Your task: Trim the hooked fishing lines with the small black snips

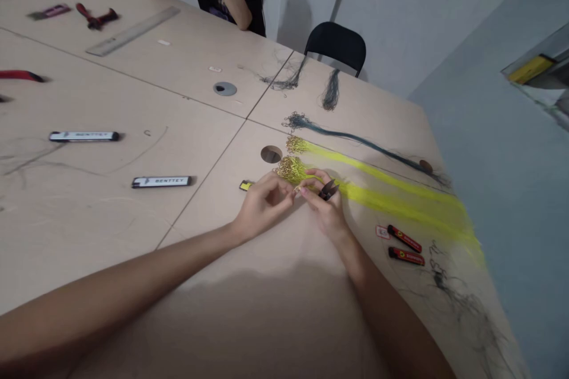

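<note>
Gold piece (297, 188): pinched between your two hands, too small to make out clearly.
Left hand (261, 206): fingers grasping that piece.
Right hand (329, 213): fingers grasping it too, with a dark tool (329, 190) held against the palm side.
Yellow strands (400, 208): on the desk (213, 148), spreading from beside your hands between three and four o'clock.
Red lighters (405, 256): at four o'clock.
White lighter (161, 182): at nine o'clock.

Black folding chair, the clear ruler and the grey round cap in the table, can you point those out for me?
Black folding chair (336, 42): head view, on its backrest.
Clear ruler (133, 31): head view, middle of its length.
Grey round cap (228, 89): head view, on its top face.
</note>
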The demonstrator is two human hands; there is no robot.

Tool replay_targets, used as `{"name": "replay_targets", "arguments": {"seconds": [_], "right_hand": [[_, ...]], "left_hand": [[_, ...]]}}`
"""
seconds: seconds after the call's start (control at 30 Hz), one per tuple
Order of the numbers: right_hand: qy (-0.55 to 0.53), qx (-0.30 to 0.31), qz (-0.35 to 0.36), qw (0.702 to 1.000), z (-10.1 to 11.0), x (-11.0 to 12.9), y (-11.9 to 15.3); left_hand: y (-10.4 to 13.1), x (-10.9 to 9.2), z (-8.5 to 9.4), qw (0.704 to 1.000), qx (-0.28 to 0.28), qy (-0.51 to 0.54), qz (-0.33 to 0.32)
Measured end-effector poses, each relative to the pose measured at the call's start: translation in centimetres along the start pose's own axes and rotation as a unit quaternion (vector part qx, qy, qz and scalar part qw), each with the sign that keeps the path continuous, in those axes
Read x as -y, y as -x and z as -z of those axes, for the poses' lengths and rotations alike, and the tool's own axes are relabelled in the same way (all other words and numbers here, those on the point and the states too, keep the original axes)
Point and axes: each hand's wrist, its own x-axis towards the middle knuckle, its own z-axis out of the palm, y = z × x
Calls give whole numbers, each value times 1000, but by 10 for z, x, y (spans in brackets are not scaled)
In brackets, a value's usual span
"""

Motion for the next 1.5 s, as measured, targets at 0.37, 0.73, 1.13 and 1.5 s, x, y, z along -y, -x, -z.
{"name": "replay_targets", "arguments": {"seconds": [0.37,0.73,1.13,1.5], "right_hand": [[5,-11,9,1000,-1,1,0],[-16,-50,-4,999,-2,0,-1],[-19,-33,-26,999,1,-2,-2],[-12,-64,-1,998,0,-7,-2]], "left_hand": [[2,2,1,999,-18,-9,26],[0,2,-1,999,-21,-28,1],[0,-2,1,999,-27,-24,16],[1,4,0,999,33,-26,10]]}}
